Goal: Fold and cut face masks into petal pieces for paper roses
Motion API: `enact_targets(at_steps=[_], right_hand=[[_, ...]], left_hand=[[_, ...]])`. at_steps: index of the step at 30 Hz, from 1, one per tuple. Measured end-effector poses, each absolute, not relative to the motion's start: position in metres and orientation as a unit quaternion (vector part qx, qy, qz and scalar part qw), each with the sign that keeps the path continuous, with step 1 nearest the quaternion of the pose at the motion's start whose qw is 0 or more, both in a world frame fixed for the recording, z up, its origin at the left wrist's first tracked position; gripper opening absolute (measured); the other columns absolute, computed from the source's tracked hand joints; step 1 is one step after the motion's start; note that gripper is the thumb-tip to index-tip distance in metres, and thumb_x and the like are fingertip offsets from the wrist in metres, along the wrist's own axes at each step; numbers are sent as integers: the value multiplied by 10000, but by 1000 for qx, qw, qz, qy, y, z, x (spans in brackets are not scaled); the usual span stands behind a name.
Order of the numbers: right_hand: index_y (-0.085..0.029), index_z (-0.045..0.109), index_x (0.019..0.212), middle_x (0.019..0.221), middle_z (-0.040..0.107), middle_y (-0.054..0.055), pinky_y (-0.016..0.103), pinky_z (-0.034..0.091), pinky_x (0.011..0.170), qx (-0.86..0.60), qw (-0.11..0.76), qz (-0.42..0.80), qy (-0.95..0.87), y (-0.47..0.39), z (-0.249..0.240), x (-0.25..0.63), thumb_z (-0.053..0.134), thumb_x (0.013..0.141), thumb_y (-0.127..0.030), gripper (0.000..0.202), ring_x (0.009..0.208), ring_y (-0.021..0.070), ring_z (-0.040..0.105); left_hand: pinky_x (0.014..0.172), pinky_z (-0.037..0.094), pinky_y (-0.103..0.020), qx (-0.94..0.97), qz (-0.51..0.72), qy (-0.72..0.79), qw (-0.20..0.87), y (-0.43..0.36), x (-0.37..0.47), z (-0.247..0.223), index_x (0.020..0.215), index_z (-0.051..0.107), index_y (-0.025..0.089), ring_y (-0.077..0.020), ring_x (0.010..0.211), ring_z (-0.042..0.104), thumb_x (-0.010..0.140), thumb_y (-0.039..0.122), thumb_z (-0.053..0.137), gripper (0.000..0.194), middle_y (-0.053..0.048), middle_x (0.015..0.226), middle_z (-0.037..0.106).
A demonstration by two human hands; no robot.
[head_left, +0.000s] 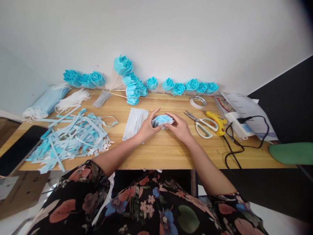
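Note:
Between my two hands, over the middle of the table, is a bundle of light-blue cut face mask pieces (162, 120), layered with their edges fanned out. My left hand (148, 128) curls around its left side, thumb in front and fingers behind. From the right, my right hand (180, 126) grips the other side the same way. Beside my left hand a flat pale-blue face mask (133, 123) lies on the wood. Scissors with white handles (204, 126) rest slightly open to the right of my right hand.
A yellow glue gun (217, 121) with a black cord lies near a white power strip (241, 125). A tape roll (198, 102) sits behind. Blue flowers (178, 88) line the wall. Left are cut strips (75, 137), a mask stack (49, 99) and a phone (22, 147).

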State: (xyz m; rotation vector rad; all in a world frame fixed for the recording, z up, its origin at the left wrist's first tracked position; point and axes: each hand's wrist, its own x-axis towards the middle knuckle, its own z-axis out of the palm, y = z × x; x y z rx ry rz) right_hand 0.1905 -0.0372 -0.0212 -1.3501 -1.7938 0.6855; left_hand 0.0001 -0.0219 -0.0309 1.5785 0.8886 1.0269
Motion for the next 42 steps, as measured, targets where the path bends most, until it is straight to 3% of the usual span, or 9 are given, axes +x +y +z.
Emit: enact_targets(at_steps=[19, 25, 31, 35, 39, 42], right_hand=[[-269, 597, 1327, 1176, 655, 71, 405, 511, 928, -523, 403, 285, -695, -39, -26, 188, 744, 753, -279, 593, 1071, 245, 616], [-271, 562, 1366, 1125, 637, 68, 377, 537, 845, -519, 398, 298, -695, -39, -32, 183, 734, 762, -301, 629, 957, 216, 617], [-274, 531, 1389, 1059, 598, 59, 323, 551, 733, -509, 406, 317, -690, -39, -32, 181, 737, 761, -331, 663, 887, 190, 595], [-276, 528, 1389, 1100, 607, 71, 316, 546, 700, -515, 397, 285, -704, -40, -27, 182, 725, 756, -296, 663, 915, 202, 593], [-256, 616, 1281, 1038, 671, 60, 333, 534, 712, -529, 369, 276, -712, -42, -24, 181, 708, 765, -292, 525, 791, 188, 613], [-229, 678, 1116, 949, 702, 42, 320, 520, 709, -532, 378, 275, -706, -43, -22, 180, 695, 778, -304, 347, 743, 182, 614]], left_hand=[[986, 463, -395, 642, 441, 367, 509, -23, -1, -28, 1505, 308, 186, -241, 1082, 611, 757, 199, 707, 848, -119, 1167, 632], [972, 461, -385, 656, 428, 361, 506, -24, 0, -27, 1487, 342, 191, -238, 1079, 591, 735, 214, 728, 846, -129, 1266, 596], [930, 476, -353, 667, 416, 362, 500, -25, -2, -24, 1487, 355, 209, -212, 1036, 592, 728, 114, 617, 809, -115, 1323, 574], [993, 452, -360, 677, 420, 354, 490, -25, -3, -23, 1473, 388, 217, -227, 1144, 567, 724, 86, 567, 781, -112, 1438, 505], [1068, 404, -383, 692, 426, 349, 466, -25, -2, -25, 1463, 407, 240, -240, 1258, 512, 726, 71, 545, 768, -91, 1457, 498], [1073, 401, -396, 698, 443, 348, 442, -25, -1, -26, 1448, 426, 243, -236, 1228, 535, 746, 79, 541, 729, -88, 1400, 545]])
